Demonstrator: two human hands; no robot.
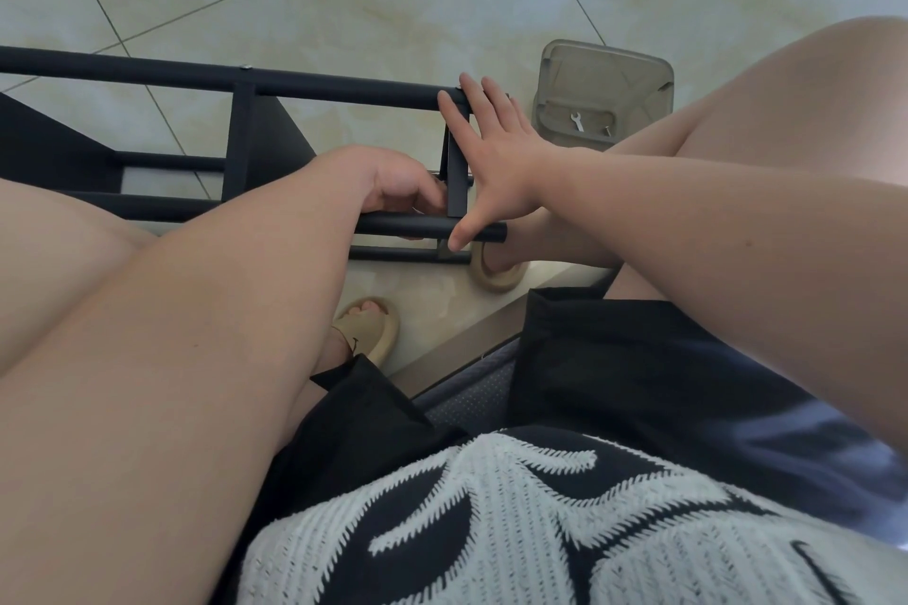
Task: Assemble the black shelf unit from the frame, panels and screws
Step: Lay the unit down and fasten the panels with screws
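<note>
Head view: left hand (399, 186), right hand (496, 157) on one frame (344, 89).

Black metal shelf frame (236, 84) lying sideways on floor, dark panel (44, 143) inside

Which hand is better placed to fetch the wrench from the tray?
Probably right: the right hand lies open on the frame, nearest the tray and wrench; the left hand is curled farther away.
</note>
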